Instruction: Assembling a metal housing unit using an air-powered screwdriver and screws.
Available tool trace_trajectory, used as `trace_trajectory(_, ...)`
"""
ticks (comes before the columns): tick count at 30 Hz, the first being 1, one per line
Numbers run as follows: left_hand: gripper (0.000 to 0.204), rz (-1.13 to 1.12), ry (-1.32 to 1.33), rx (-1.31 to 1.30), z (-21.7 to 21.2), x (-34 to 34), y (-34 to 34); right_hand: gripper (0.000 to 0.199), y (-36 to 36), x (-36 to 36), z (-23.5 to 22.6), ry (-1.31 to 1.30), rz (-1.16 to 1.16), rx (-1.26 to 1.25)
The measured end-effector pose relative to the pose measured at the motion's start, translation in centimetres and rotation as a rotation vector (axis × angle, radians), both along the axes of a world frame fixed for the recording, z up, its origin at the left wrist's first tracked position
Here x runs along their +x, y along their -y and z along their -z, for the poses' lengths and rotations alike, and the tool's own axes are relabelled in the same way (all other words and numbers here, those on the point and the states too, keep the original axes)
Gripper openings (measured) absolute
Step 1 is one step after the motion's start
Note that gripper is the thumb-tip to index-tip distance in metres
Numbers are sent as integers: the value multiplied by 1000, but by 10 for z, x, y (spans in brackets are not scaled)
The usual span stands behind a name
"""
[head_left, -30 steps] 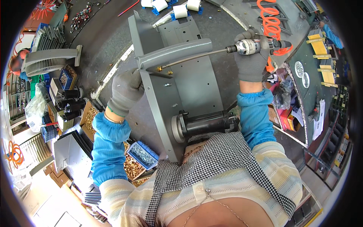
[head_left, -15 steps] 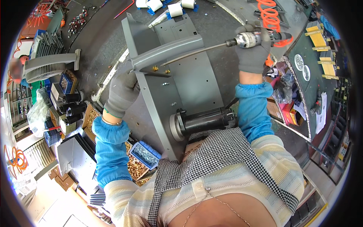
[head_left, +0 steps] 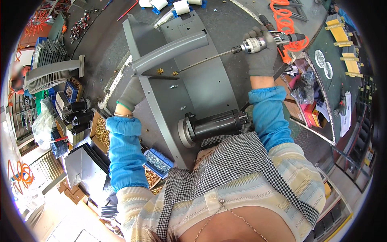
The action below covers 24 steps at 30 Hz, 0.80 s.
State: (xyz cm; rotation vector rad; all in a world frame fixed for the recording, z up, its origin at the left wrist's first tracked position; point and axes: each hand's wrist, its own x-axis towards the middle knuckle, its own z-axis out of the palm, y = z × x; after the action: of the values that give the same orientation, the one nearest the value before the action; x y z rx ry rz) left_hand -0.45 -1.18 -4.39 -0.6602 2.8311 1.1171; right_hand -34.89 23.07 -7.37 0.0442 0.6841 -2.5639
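A grey sheet-metal housing [head_left: 209, 86] with a curved grey handle bar [head_left: 173, 50] stands before me on the dark bench. My right hand [head_left: 260, 56], in a grey glove, is closed around a pneumatic screwdriver [head_left: 254, 44]. Its long bit [head_left: 205, 60] slants down to the left, its tip at a brass-coloured screw [head_left: 175, 74] under the handle bar. A second brass-coloured screw [head_left: 160, 71] sits just left of it. My gloved left hand [head_left: 132, 93] is against the housing's left side, its fingers hidden behind the panel edge. A black cylinder [head_left: 215, 128] lies in the housing's near part.
Boxes of brass-coloured screws [head_left: 99, 130] and a blue bin of silver fasteners [head_left: 158, 162] are on the left. An orange coiled hose [head_left: 281, 8] hangs at the far right. White rolls [head_left: 181, 7] lie at the back, and a grey slatted part [head_left: 48, 76] stands far left.
The screwdriver has shifted slightly left, and its bit tip has come onto the right brass-coloured screw. My left hand has slid further behind the panel edge. The housing sits slightly further left in view.
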Motion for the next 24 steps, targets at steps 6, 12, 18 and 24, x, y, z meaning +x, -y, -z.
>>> trace_trajectory(6,26,15,-73,122,22,-9,-1,29,8,4,11,20,16,70)
trace_trajectory(12,27,13,-149,231,42,-17,9,32,3,-5,30,76,-65,-81)
trace_trajectory(18,29,-91,-302,321,65,-19,25,24,11,-19,46,51,-200,-129)
trace_trajectory(24,36,-31,-48,304,42,-28,3,26,-6,-26,47,-112,-397,-44)
